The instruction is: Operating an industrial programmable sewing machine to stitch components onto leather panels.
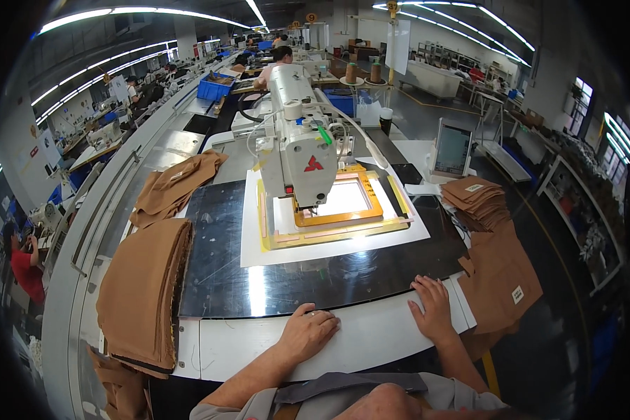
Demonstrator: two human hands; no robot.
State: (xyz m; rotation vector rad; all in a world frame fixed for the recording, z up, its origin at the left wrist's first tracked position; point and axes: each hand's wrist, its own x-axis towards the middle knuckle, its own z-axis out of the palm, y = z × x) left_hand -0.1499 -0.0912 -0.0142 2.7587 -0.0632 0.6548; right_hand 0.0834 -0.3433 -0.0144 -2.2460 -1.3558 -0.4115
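My left hand [309, 332] rests on the white front edge of the table, its loosely bent fingers reaching the rim of the black work plate [224, 280]. Further right, my right hand [432, 308] lies on the same edge, thumb and fingers apart and fingertips touching the plate. Neither hand holds anything. Ahead stands a white sewing machine head [297, 150], its needle area over an orange frame [339, 218]. That frame sits within a yellow-edged clear template [287, 241] on a white sheet [252, 255]. What lies beneath the needle is partly hidden.
A thick stack of brown cloth pieces [143, 294] lies left, with more brown cloth [178, 185] behind it. Labelled brown pieces [500, 280] hang over the right edge. A control screen [452, 148], two thread cones [375, 73] and a blue bin [215, 87] stand farther back.
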